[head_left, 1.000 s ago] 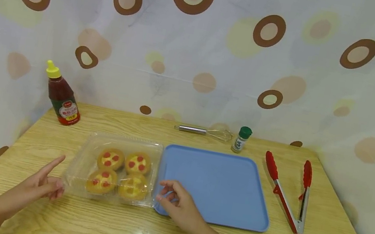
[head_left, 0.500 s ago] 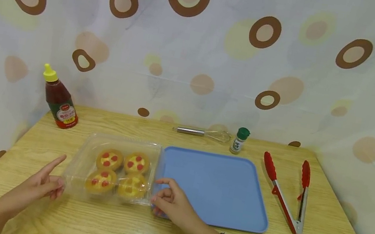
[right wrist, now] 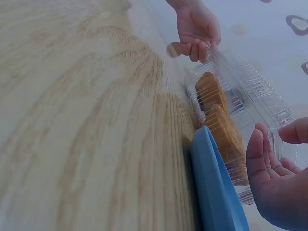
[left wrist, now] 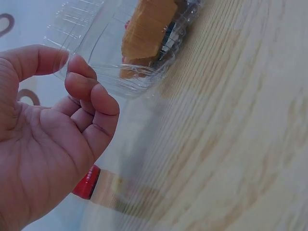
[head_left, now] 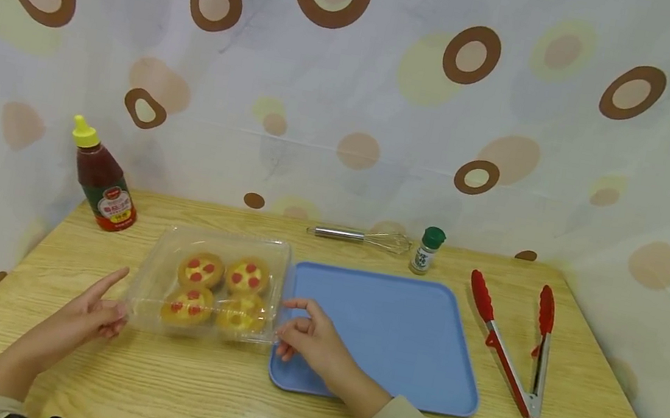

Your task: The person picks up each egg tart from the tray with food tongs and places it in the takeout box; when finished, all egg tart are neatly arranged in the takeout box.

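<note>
A clear plastic clamshell box (head_left: pixel 150 281) with several small round pizzas (head_left: pixel 202 269) inside stands between my hands. Most pizzas have red dots; glare blurs the front right one. My left hand (head_left: pixel 84 311) pinches the box's near left corner, its index finger stretched along the side. In the left wrist view, thumb and fingers of the left hand (left wrist: pixel 57 115) meet at the plastic edge. On the opposite side, my right hand (head_left: pixel 318 344) pinches the right edge, over the left border of a blue tray (head_left: pixel 380 336). Whether the box's underside touches the table cannot be told.
Red-tipped tongs (head_left: pixel 508 352) lie spread at the right. Along the back are a whisk (head_left: pixel 360 237), a green-capped seasoning shaker (head_left: pixel 426 250) and, at left, a sauce bottle (head_left: pixel 106 180) with a yellow cap. A patterned curtain (head_left: pixel 354 100) encloses the table (head_left: pixel 175 390).
Both hands have shifted the box slightly toward the back of the table. My right hand has closed in on the box's right edge from over the tray.
</note>
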`<state>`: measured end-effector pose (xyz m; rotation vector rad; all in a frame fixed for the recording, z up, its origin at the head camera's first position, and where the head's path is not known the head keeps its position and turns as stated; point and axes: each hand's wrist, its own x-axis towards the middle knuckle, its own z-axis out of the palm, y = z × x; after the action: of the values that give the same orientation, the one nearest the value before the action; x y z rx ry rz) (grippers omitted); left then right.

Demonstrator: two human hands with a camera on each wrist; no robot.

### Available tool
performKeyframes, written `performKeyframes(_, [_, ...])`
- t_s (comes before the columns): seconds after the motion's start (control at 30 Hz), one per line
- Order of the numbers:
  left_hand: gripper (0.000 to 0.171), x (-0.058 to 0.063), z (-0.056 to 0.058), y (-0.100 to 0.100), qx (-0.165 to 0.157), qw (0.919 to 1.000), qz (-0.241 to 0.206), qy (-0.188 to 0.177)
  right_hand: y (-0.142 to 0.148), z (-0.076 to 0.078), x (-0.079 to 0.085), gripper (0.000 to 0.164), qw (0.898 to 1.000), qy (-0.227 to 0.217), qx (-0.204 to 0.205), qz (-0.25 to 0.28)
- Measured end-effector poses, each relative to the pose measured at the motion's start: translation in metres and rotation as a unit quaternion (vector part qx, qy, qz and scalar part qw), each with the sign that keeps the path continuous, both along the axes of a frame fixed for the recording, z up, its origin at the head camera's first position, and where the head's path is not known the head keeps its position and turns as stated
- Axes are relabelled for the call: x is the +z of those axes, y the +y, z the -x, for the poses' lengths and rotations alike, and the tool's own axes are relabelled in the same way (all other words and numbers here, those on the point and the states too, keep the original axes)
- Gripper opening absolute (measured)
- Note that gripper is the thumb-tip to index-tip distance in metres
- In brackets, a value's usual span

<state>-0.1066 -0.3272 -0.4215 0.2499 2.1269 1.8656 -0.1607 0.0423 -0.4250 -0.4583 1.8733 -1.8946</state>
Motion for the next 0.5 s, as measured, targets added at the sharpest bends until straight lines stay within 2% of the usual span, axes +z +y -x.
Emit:
performKeyframes(0.2, [0.072, -0.0045, 0.0004, -0.0007, -0.017, 0.9987, -0.047, 0.01, -0.0015, -0.001, -0.0007, 0.045, 1.0, -0.01, 0.003, 0.008])
performKeyframes(0.5, [0.074, -0.01, 0.0012, 0.0013, -0.038, 0.9896, -0.138, 0.014, -0.007, -0.0055, -0.0008, 0.047, 0.999, -0.033, -0.012, 0.035])
